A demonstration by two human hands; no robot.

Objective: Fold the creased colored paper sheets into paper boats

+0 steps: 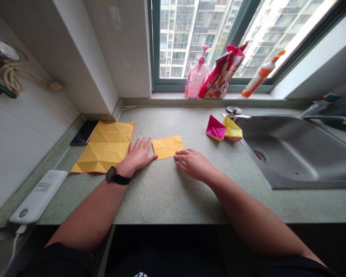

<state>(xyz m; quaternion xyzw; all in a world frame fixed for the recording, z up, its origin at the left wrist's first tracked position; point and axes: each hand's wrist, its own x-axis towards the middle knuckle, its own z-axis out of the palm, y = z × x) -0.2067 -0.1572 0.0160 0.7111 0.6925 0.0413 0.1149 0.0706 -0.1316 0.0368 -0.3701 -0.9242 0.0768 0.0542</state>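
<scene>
A small square of yellow paper (167, 147) lies creased on the speckled green countertop (164, 196), between my hands. My left hand (137, 154) rests flat with its fingers spread, its thumb close to that square's left edge and its side against a large creased yellow sheet (105, 146). My right hand (193, 164) lies palm down, its fingertips at the square's lower right corner. Neither hand holds anything. Beyond them stand a pink folded paper boat (215, 128) and a yellow one (232, 129), touching each other.
A steel sink (294, 154) and tap (328, 115) fill the right side. A phone (84, 132) lies partly under the large sheet, and a white power bank (38, 197) lies at the left edge. Bottles and a red packet (222, 71) stand on the window sill.
</scene>
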